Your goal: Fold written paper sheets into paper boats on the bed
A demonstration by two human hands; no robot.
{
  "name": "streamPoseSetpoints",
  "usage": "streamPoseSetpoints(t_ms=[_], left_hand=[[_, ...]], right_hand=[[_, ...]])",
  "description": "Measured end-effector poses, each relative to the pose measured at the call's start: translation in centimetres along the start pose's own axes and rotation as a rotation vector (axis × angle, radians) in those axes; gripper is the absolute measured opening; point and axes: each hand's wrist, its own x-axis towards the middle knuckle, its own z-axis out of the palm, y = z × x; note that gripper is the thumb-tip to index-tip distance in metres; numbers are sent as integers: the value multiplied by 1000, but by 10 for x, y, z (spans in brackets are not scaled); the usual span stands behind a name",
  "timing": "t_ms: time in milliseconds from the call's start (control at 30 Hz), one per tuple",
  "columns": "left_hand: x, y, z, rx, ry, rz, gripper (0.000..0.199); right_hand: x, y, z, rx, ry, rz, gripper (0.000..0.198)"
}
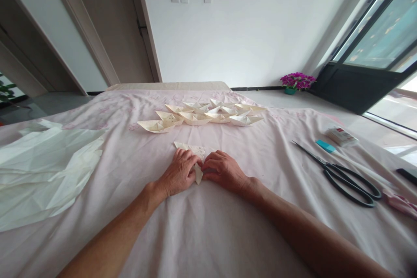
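Observation:
A small folded piece of cream, speckled paper [192,147] lies on the pink cloth, partly hidden under my fingers. My left hand [180,170] rests on it from the left, fingers bent over its upper part. From the right, my right hand [224,170] closes its thumb and fingers at the paper's right edge. A pointed corner of the paper shows between the two hands. Just beyond them stand several folded paper boats [194,118] in close rows, cream and white, some speckled.
Black-handled scissors [350,180] lie open-bladed on the right, near a blue-capped item [325,146] and a small wrapped white block [342,136]. Crumpled pale sheets [48,169] spread over the left side. Purple flowers [297,81] stand on the floor by the far wall.

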Motion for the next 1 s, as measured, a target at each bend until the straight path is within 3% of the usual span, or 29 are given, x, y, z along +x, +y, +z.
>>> streamPoseSetpoints(t_ms=[333, 633, 1000], left_hand=[[0, -2, 1, -70, 19, 0, 25], [-3, -8, -1, -214, 3, 19, 21], [-4, -11, -5, -302, -30, 39, 21]], right_hand=[[-1, -2, 0, 15, 15, 1, 13], [3, -5, 0, 27, -17, -80, 13], [10, -4, 4, 62, -30, -52, 11]])
